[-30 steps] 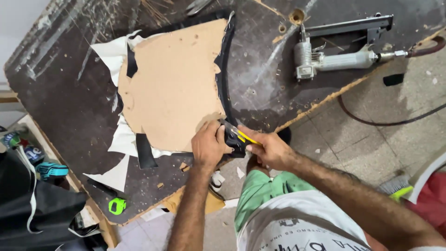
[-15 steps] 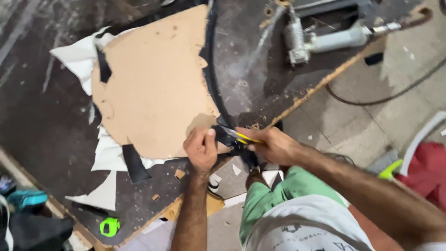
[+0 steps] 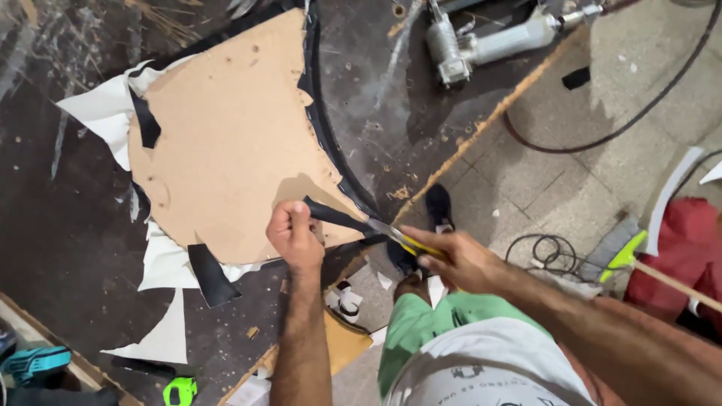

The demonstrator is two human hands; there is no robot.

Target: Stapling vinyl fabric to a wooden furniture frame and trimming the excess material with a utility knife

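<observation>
The left hand (image 3: 295, 234) is closed in a fist on a strip of black material (image 3: 335, 216) at the lower edge of a tan board (image 3: 226, 143), pulling it taut toward the right; the right hand (image 3: 459, 259) is wrapped around the yellow and black handle of a utility knife (image 3: 402, 239), its blade end pointing at that same strip, just off the corner of the board. The board lies flat on a dark, scarred worktable (image 3: 68, 248), near its front edge; white sheet material (image 3: 105, 109) and more black trim (image 3: 312, 105) stick out from under the board on several sides.

Judging from this, the step in hand looks like trimming the excess black edging where it wraps round the board; the cut seems to be at or near its start, since the strip is in one piece between the two hands. The next move would call for the left fist to keep the strip tight while the blade is drawn through close to the board's edge; the blade runs toward the left fingers, so a slip is the risk.

A grey air stapler (image 3: 481, 41) lies at the far side of the table, well apart from both hands; a green tool (image 3: 179, 391) sits near the bottom of the view.
</observation>
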